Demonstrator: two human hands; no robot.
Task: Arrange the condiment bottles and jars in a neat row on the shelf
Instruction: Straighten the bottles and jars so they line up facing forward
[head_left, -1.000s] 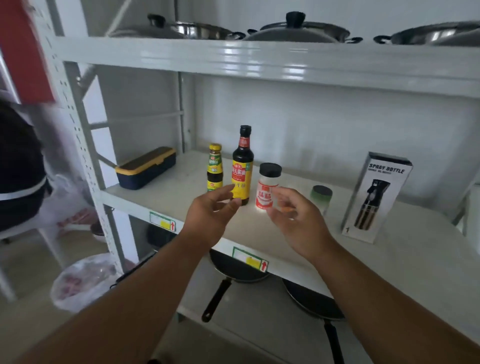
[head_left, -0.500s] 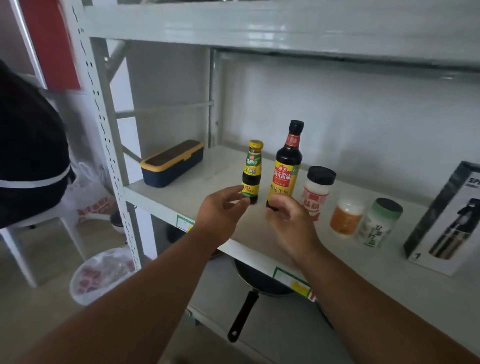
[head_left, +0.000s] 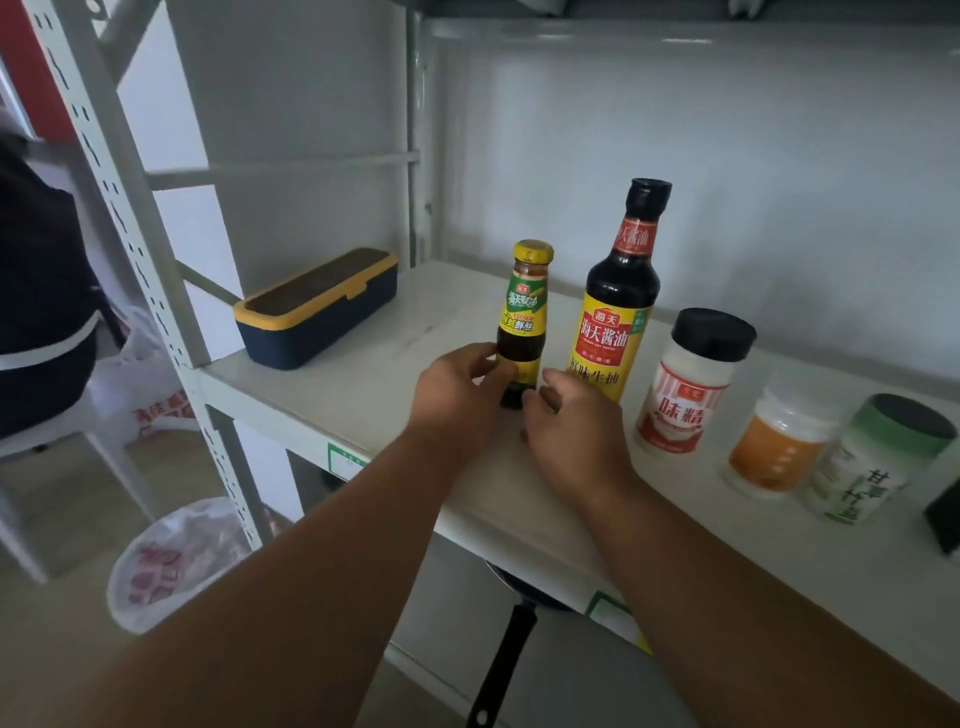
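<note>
**Both hands close on the small sauce bottle**

Since half a second ago, both hands have gone forward from just short of the bottles to the foot of the small yellow-capped bottle (head_left: 523, 317), and the view has drawn nearer the shelf (head_left: 363, 384). That shelf runs away to the hands' right. Along it stand the tall soy sauce bottle (head_left: 621, 296), just right of and behind the right hand, then the black-lidded white jar (head_left: 685, 382), the orange jar (head_left: 774, 447) and the green-lidded jar (head_left: 872, 462), each farther right. The small bottle stands upright, long axis vertical, directly ahead between the two hands. The left hand (head_left: 457, 395) pinches its lower body with curled fingers; the right hand (head_left: 576, 421) is loosely curled with fingertips at its base, though whether they grip cannot be told. The left hand looks the nearer, so any nudge into line likely comes from it.
</note>
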